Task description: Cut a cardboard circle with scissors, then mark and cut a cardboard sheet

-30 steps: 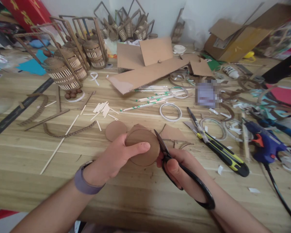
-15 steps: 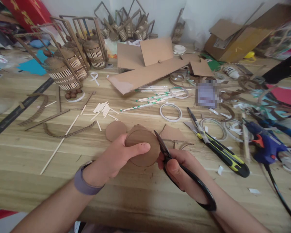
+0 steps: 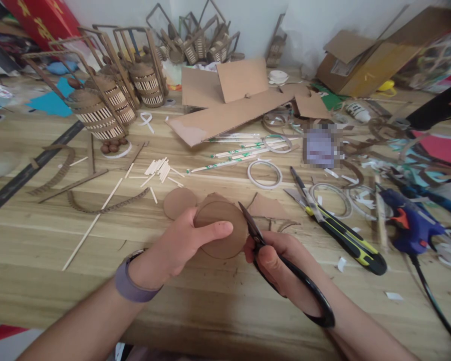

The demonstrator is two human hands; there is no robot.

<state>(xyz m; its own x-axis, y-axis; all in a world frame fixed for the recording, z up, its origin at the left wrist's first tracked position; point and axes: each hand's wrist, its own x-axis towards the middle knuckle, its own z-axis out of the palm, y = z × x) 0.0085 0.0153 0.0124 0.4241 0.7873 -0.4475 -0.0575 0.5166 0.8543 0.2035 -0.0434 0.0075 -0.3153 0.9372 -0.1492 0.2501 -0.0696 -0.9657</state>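
My left hand (image 3: 188,235) grips a round cardboard disc (image 3: 220,245), its thumb lying across the top face. A dark line runs round the disc near its edge. In my right hand (image 3: 278,255) is a pair of black-handled scissors (image 3: 315,291). The scissor blades point away from me and rest at the disc's right edge. Behind my left hand, a smaller cardboard disc (image 3: 178,202) lies flat on the wooden table (image 3: 195,311). Cardboard scraps (image 3: 268,204) lie just past the scissor tips.
To the right lie a yellow-black utility knife (image 3: 346,238), a blue glue gun (image 3: 413,220) and tape rolls (image 3: 265,174). Short sticks (image 3: 161,169) and corrugated strips (image 3: 113,206) are on the left. Small model buckets (image 3: 97,118) stand behind them, with cardboard sheets (image 3: 225,113) at the back middle.
Almost nothing differs. Both hands, the disc and the scissors keep practically the same place.
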